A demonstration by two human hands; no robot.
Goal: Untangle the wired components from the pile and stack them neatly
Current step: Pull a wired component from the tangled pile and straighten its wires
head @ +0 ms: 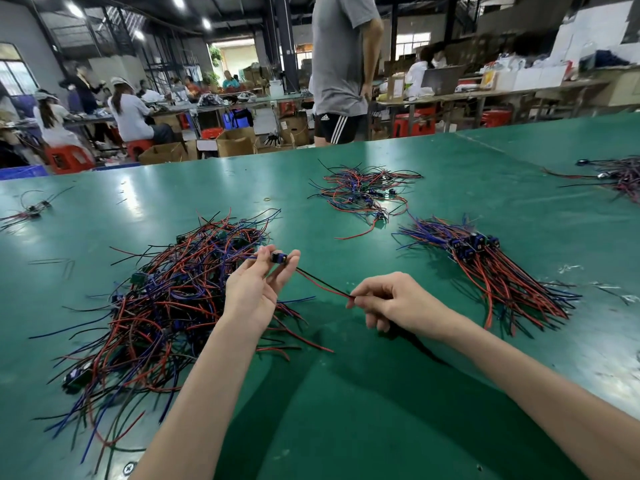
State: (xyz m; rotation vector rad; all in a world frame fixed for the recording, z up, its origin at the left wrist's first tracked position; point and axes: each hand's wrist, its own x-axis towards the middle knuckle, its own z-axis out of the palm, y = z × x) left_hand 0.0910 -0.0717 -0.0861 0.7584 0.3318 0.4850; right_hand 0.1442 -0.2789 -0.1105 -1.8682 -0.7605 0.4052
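A big tangled pile of red, black and blue wired components lies on the green table at my left. My left hand is raised over its right edge and pinches one small blue component at the fingertips. The red and black wires of that component stretch right to my right hand, which pinches their far end. To the right lies a neat stack of components with the wires fanned toward me.
A smaller loose tangle lies farther back in the middle, more wires at the far right and far left. A person in a grey shirt stands at the table's far edge. Workers sit beyond.
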